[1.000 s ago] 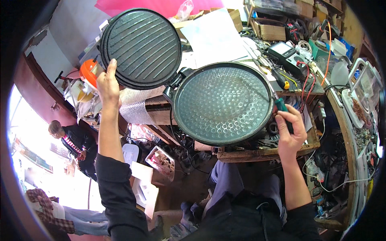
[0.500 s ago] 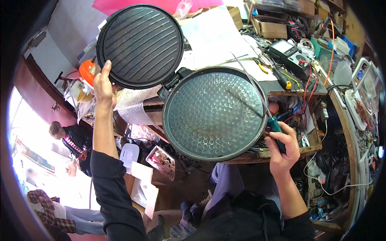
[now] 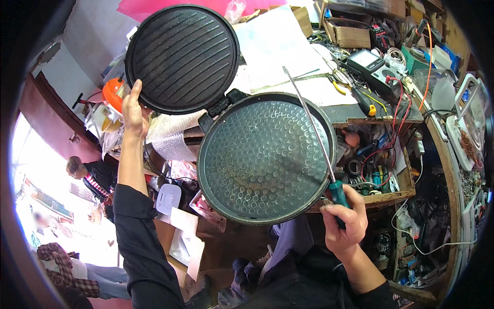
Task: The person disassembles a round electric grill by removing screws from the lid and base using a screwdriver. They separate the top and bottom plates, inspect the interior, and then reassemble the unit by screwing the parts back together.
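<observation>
The left hand (image 3: 135,110) props the black ribbed round lid (image 3: 181,57) open, exposing the dimpled grey cooking plate (image 3: 265,157), while the right hand (image 3: 346,221) has its fingers closed round a green-handled long screwdriver (image 3: 314,131) above it.

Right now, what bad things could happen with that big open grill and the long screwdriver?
The left hand holds only the rim of the ribbed lid, so it might slip and swing down. The screwdriver in the right hand lies across the dimpled plate and could scratch it. The workbench beside it is crowded with tools, easily knocked.
</observation>
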Motion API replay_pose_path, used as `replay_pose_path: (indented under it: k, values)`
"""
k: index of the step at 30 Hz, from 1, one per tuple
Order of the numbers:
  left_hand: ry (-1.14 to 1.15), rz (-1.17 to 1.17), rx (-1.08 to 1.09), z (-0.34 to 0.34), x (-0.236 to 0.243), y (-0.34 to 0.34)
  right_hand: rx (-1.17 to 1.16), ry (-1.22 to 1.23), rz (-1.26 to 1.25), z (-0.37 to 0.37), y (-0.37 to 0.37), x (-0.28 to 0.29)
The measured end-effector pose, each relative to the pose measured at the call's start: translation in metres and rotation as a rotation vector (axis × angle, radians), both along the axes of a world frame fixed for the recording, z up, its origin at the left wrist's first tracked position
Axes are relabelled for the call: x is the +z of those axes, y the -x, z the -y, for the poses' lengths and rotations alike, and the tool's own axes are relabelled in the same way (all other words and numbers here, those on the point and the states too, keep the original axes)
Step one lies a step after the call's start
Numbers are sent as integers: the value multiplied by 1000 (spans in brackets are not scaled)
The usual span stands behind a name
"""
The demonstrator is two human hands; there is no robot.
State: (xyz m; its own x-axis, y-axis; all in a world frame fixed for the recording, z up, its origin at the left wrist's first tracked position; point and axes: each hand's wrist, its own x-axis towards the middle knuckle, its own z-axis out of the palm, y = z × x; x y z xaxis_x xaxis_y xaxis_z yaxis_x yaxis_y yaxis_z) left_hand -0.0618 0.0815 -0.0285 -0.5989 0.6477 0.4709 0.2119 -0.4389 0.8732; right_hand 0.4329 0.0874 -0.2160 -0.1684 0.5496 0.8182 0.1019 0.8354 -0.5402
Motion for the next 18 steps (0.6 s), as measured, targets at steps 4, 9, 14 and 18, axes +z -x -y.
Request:
replay_pose_path:
  k: [4,9,14,18]
  values:
    - [-26,-17,9,1,-2,-2,15,49,14,10,-1,-8]
    - [-54,4,11,1,-3,-5,37,54,-9,13,3,-15]
    - [-38,16,-3,-7,5,8,47,28,-12,12,7,-15]
    - [24,45,0,-11,0,16,38,13,15,9,8,-3]
